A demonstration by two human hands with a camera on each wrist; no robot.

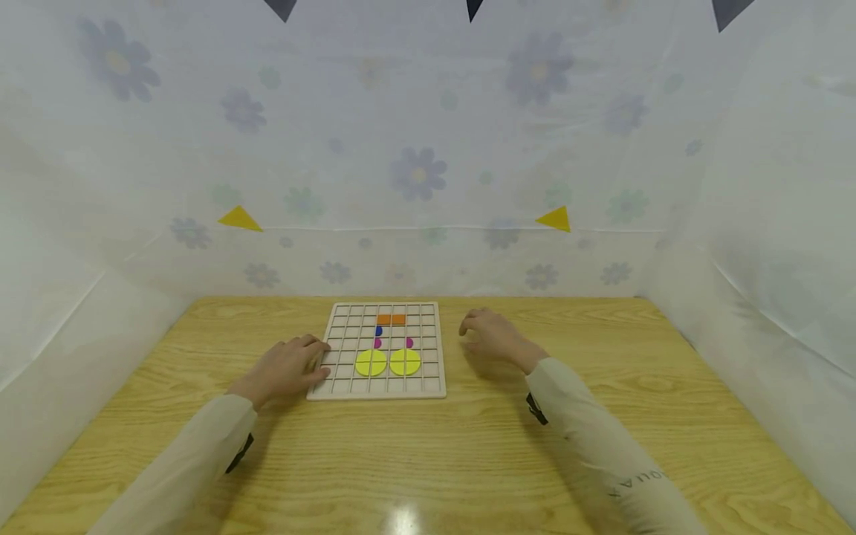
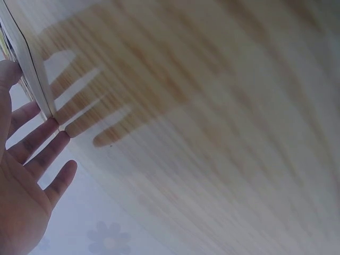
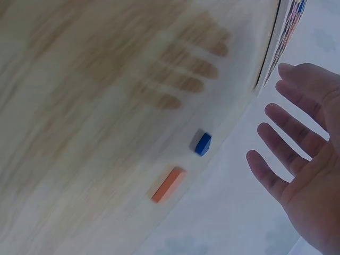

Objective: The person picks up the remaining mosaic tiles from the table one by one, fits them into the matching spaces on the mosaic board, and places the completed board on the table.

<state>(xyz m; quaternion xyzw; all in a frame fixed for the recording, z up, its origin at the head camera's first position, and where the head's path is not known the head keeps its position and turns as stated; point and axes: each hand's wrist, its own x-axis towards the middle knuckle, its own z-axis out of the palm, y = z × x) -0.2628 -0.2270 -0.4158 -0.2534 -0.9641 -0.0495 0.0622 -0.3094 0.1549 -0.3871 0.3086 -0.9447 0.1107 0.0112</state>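
Note:
A light board with a grid (image 1: 431,364) lies flat on the wooden table. My left hand (image 1: 284,369) is at its left side, fingertips touching the edge; in the left wrist view its fingers are fairly straight against the board's side (image 2: 38,74). On the grid are two yellow discs (image 1: 371,362), two small magenta half-rounds (image 1: 409,342), a blue half-round (image 1: 378,331) and an orange bar (image 1: 391,319). My right hand (image 1: 498,338) hovers right of the board, fingers loosely bent and holding nothing. In the right wrist view, a blue piece (image 3: 203,144) and an orange block (image 3: 169,184) lie near it.
The wooden table (image 1: 388,453) ends at a pale flowered curtain (image 1: 421,253), with white sheeting on both sides. Two yellow triangles (image 1: 555,219) show against the curtain. Dark pointed shapes hang at the top of the view.

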